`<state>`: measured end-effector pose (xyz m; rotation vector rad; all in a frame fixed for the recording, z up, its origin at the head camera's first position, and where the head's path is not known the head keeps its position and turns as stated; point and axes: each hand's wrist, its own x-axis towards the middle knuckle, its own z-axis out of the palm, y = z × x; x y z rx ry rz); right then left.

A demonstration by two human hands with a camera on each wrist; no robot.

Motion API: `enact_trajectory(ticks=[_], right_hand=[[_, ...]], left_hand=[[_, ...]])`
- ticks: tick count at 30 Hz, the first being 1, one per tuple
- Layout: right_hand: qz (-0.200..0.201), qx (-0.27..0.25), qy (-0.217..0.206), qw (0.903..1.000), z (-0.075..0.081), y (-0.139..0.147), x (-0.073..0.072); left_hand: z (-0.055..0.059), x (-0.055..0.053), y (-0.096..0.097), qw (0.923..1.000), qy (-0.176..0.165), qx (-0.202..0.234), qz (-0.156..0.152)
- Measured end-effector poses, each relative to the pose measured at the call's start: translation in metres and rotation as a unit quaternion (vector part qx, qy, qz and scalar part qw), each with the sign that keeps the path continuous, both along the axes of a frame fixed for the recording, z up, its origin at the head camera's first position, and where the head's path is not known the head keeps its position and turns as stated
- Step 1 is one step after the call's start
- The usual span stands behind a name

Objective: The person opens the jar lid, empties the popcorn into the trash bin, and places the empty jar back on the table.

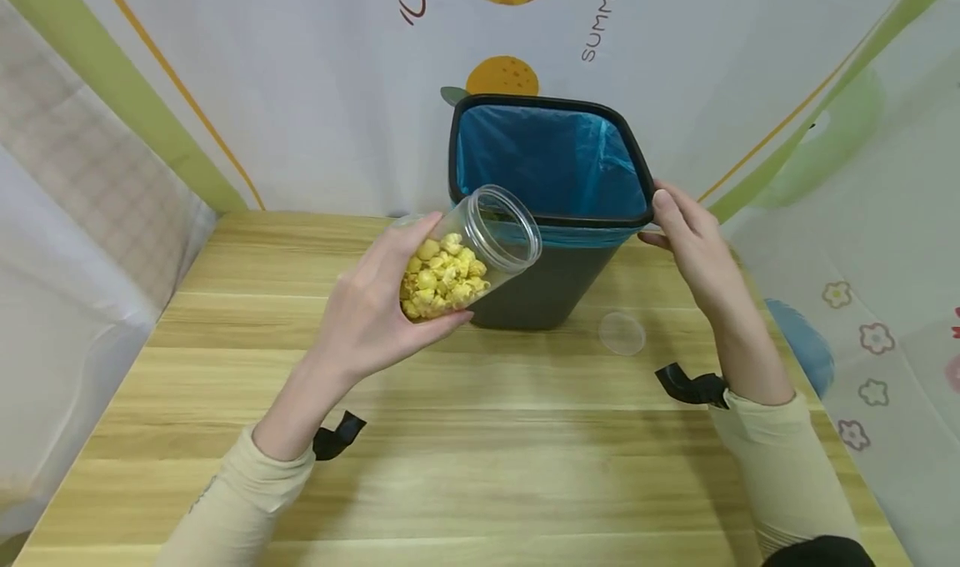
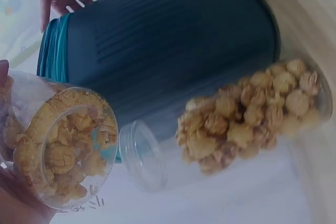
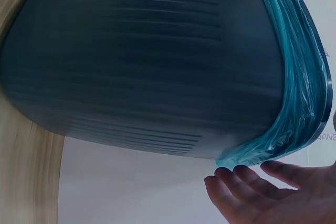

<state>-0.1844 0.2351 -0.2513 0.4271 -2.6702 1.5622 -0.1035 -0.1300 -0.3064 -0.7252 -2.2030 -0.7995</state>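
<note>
My left hand (image 1: 367, 308) grips a clear plastic jar (image 1: 495, 229) partly filled with yellow popcorn (image 1: 442, 279). The jar is tilted, its open mouth up against the front left of the trash can's rim. The dark trash can (image 1: 525, 288) stands upright, lined with a blue bag (image 1: 517, 154) folded over its rim. At the can's right corner, my right hand (image 1: 697, 238) holds the rim, thumb on top and fingers below. A second clear jar of popcorn (image 2: 252, 114) stands beside the can in the left wrist view, mostly hidden behind my left hand in the head view.
A round clear lid (image 1: 622, 333) lies on the wooden table (image 1: 480, 467), right of the can's base. Printed white curtains (image 1: 337, 92) hang behind and along both sides of the table.
</note>
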Motion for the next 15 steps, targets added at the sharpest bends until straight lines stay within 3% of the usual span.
enact_trajectory(ticks=[7, 15], right_hand=[[-0.007, -0.028, -0.018, 0.9994, -0.002, -0.008, -0.006], [-0.010, -0.070, -0.004, 0.9975, -0.004, -0.014, -0.010]], left_hand=[[0.014, -0.006, -0.012, 0.9994, 0.002, -0.011, 0.031], [0.035, -0.019, -0.021, 0.9985, 0.014, -0.014, 0.051]])
